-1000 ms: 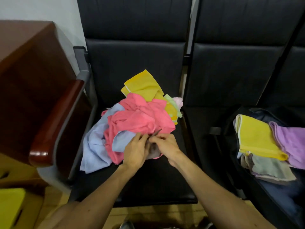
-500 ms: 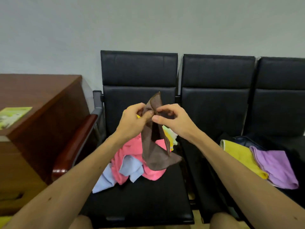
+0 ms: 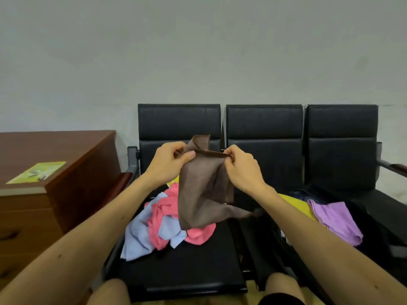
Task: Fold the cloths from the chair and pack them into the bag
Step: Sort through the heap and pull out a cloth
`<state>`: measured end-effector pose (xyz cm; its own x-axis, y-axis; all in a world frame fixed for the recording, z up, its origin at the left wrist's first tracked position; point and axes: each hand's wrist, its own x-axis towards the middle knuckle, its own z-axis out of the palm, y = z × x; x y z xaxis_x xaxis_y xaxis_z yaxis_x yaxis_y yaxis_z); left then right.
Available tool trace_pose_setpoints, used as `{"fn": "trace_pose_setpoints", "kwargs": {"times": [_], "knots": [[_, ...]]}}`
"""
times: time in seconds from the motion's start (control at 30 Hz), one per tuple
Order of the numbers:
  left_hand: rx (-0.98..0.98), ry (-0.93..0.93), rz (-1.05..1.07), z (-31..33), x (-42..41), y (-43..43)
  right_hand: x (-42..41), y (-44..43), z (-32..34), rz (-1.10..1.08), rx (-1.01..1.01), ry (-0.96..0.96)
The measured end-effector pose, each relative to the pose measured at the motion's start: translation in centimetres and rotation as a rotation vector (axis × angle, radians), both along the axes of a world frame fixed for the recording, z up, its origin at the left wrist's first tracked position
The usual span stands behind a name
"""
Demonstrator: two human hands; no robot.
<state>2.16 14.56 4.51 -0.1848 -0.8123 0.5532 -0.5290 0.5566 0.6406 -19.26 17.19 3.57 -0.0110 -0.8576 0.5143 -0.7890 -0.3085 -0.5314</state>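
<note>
Two hands held one brown cloth [image 3: 202, 194] up in the air, right above the chair [image 3: 176, 267] with the pile on it. The left hand [image 3: 169, 161] pinched one top corner between thumb and curled fingers. The right hand [image 3: 242, 168] pinched the other end of the top edge the same way. The edge was pulled almost flat between them, and one corner stuck up above the left hand. The rest of the brown cloth hung down loose and crumpled over the pile. On the chair seat lay a pink cloth [image 3: 163, 208] and a light blue cloth [image 3: 136, 234], all mixed up. To the right of the chair sat a black bag [image 3: 370, 225], open. A purple cloth [image 3: 334, 219] and a yellow cloth [image 3: 295, 201] lay in it. To the left of the chair stood a brown wooden desk [image 3: 66, 150]. A green and yellow booklet [image 3: 37, 172] lay flat on top of it. Its writing was too small and blurry to read. The chair was black and shiny, with a dark red armrest on its left side. Two more black chairs [image 3: 264, 128] just like it stood to its right in a row. Behind the chair was a plain grey wall [image 3: 198, 51]. In front of the chair, two bare knees [image 3: 108, 291] showed at the bottom.
</note>
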Motion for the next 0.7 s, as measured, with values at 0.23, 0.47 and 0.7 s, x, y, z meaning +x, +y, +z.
{"fn": "trace_pose_setpoints", "kwargs": {"times": [0.23,0.47,0.7], "knots": [[0.063,0.133,0.083,-1.0,2.1,-0.9,-3.3,-0.5,-1.0,-0.086,0.159,0.346],[0.134,0.212,0.013,-1.6,0.8,-0.3,-1.8,-0.1,-1.1,0.281,0.262,-0.084],[0.140,0.210,-0.168,0.1,0.3,1.3,3.7,-0.2,-2.2,0.352,0.250,-0.475]]}}
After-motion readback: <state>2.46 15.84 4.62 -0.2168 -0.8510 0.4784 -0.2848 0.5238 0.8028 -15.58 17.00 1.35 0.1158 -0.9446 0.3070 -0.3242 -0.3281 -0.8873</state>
